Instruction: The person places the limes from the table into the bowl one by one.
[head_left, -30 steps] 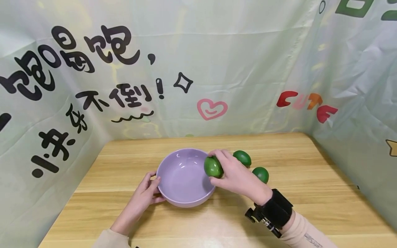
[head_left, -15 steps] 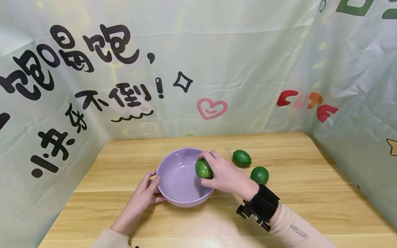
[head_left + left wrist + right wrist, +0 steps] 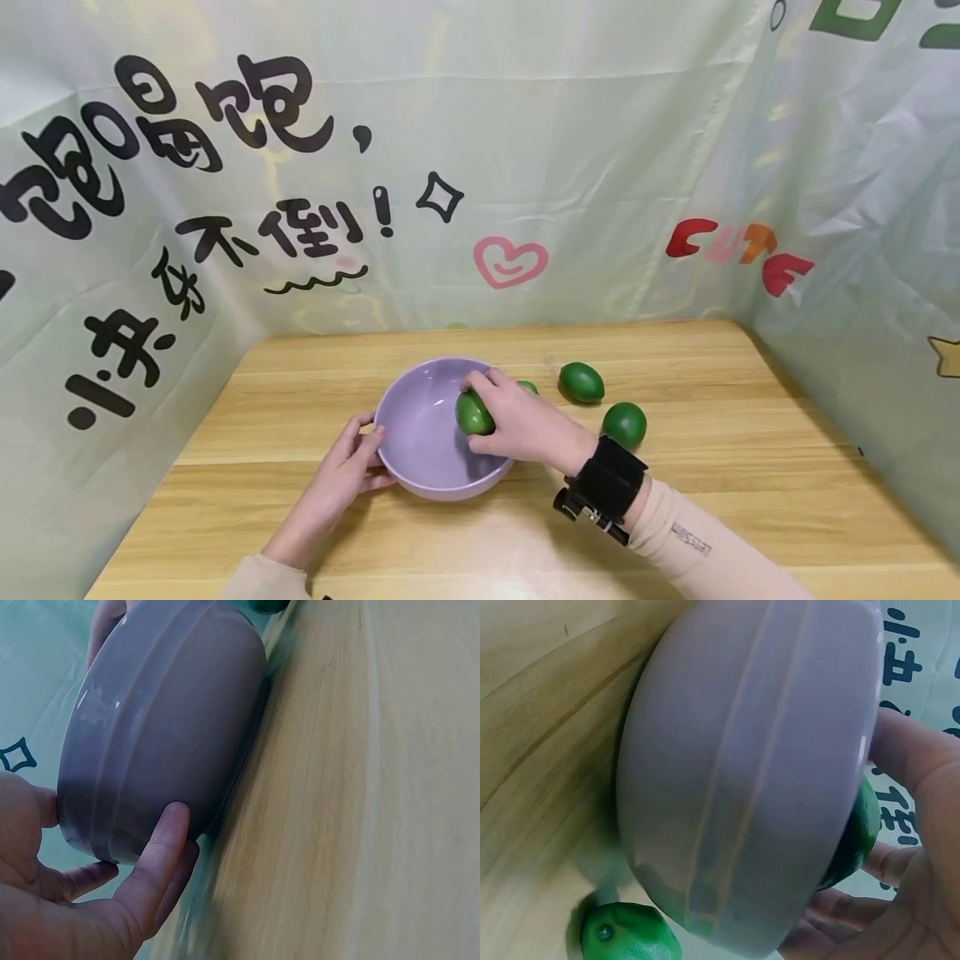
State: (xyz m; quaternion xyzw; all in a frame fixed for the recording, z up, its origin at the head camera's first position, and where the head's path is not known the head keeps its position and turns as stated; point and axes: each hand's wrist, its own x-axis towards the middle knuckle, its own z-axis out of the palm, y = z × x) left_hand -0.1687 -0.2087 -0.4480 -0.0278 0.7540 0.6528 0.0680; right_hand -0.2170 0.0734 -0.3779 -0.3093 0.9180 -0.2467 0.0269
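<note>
A lilac bowl (image 3: 420, 433) stands on the wooden table. My left hand (image 3: 348, 458) grips its left side, thumb at the rim and fingers against the outer wall; in the left wrist view the fingertips (image 3: 174, 817) touch that wall. My right hand (image 3: 517, 421) holds a green lime (image 3: 472, 414) over the right part of the bowl's inside, low between thumb and fingers. From the right wrist, the bowl's wall hides part of this lime (image 3: 859, 836). Behind the right hand a second lime (image 3: 528, 387) shows only a sliver.
To the right of the bowl, two more limes lie on the table, one farther back (image 3: 581, 382) and one nearer (image 3: 624, 425), close by the right wrist's black strap (image 3: 611, 479). A printed cloth (image 3: 600, 150) hangs behind and at both sides of the table (image 3: 712, 400).
My right hand has carried the lime leftward from the bowl's right rim to over its inside. The left hand keeps its grip on the bowl.
</note>
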